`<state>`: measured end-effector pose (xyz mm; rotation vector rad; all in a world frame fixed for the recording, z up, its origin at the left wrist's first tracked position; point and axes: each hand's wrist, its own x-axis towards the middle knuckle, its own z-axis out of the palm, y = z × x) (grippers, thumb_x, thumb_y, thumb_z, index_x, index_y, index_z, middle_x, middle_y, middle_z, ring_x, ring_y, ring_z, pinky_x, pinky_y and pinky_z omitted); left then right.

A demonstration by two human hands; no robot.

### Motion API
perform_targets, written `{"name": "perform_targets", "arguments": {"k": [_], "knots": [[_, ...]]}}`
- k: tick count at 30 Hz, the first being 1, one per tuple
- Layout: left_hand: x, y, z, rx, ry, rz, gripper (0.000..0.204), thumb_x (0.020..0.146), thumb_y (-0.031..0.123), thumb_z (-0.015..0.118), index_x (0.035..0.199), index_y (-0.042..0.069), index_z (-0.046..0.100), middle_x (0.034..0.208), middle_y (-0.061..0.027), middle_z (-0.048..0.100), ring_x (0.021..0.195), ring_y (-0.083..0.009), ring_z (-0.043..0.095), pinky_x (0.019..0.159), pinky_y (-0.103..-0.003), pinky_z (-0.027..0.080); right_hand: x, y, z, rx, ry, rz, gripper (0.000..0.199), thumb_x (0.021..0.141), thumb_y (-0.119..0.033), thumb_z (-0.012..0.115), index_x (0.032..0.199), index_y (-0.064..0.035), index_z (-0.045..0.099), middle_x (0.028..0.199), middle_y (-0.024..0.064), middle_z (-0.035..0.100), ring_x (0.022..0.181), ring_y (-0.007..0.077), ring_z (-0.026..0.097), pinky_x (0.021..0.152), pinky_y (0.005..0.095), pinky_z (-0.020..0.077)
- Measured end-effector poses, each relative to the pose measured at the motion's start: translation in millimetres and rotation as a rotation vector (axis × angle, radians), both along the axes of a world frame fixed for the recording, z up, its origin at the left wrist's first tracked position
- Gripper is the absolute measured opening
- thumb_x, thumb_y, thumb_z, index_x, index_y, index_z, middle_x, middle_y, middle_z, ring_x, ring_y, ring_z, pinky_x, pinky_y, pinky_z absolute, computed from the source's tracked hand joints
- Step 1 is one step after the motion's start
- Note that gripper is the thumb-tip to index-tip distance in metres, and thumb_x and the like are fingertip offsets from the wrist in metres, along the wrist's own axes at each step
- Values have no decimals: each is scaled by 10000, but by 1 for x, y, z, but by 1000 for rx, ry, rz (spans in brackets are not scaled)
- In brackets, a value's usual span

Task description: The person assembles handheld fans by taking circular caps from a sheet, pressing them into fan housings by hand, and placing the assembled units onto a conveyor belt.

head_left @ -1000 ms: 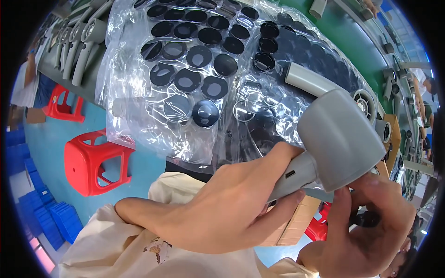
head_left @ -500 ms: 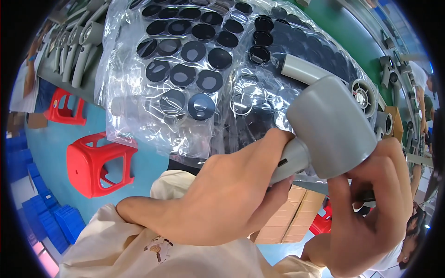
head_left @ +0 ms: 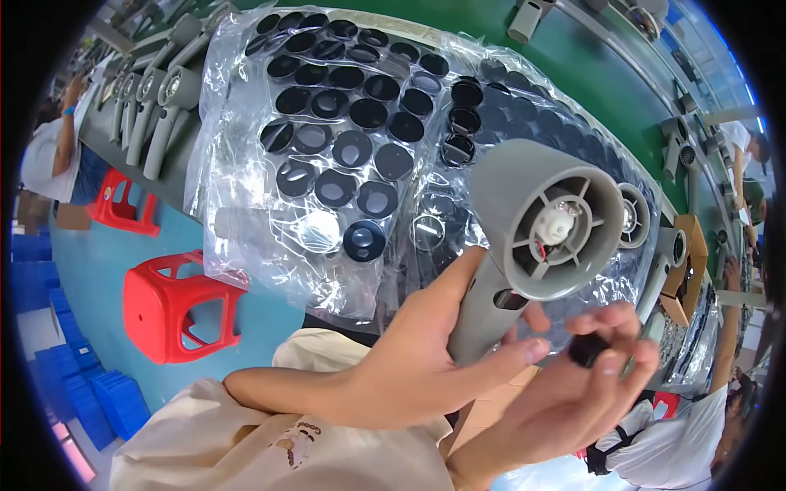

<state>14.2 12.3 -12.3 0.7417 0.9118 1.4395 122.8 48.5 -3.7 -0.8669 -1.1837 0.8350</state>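
My left hand is wrapped round the handle of a grey hair dryer housing. Its round open end faces me, showing a spoked ring with a white hub and a bit of red wire at the centre. A dark slot shows at the top of the handle. Just below that end, my right hand pinches a small black part in its fingertips, apart from the housing. The part is too small and blurred to name its exact kind.
Clear plastic trays with rows of round black discs cover the bench before me. Another dryer housing lies behind mine, and several stand at left. A cardboard box is at right. Red stools stand on the floor; people work on both sides.
The housing has turned from its smooth closed side to its open spoked end. My right hand has come away from it, down and left, and the small black part now shows plainly.
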Motion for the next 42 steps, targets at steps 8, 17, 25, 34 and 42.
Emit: {"name": "perform_targets", "arguments": {"k": [8, 17, 25, 34, 42], "knots": [[13, 2, -9, 25, 224, 74, 518, 790, 186, 721, 1189, -14, 459, 934, -164, 638, 823, -201, 652, 722, -327, 503, -20, -29, -26, 90, -10, -188, 208, 931, -112, 415, 1088, 7, 350, 1220, 260, 466, 1070, 362, 584, 801, 423, 564], [-2, 4, -1, -29, 29, -43, 487, 822, -59, 649, 1233, 7, 395, 972, -103, 603, 884, -109, 576, 750, -268, 481, 36, -8, -32, 147, -75, 304, 495, 745, -189, 771, 1135, -20, 519, 1109, 269, 561, 957, 347, 628, 788, 402, 550], [-4, -1, -1, 12, 66, -50, 409, 873, -2, 610, 1225, -10, 401, 944, -71, 581, 840, -87, 543, 741, -249, 452, 66, 20, -5, 305, -418, 452, 568, 677, -191, 840, 1128, -17, 543, 1033, 254, 558, 716, 278, 636, 587, 306, 548], [15, -14, 9, 50, 233, 4, 410, 905, 173, 572, 1195, -74, 422, 913, -219, 557, 778, -349, 574, 685, -399, 454, 64, 29, 24, 389, -505, 195, 591, 713, -201, 817, 1192, -25, 520, 1072, 244, 503, 815, 231, 583, 676, 278, 531], [15, -13, 9, 45, 286, -8, 421, 889, 167, 588, 1191, -75, 421, 1003, -227, 538, 864, -360, 562, 737, -413, 448, 67, 31, 21, 421, -616, 307, 584, 710, -141, 806, 1202, -20, 516, 1117, 265, 487, 868, 243, 581, 765, 277, 488]]}}
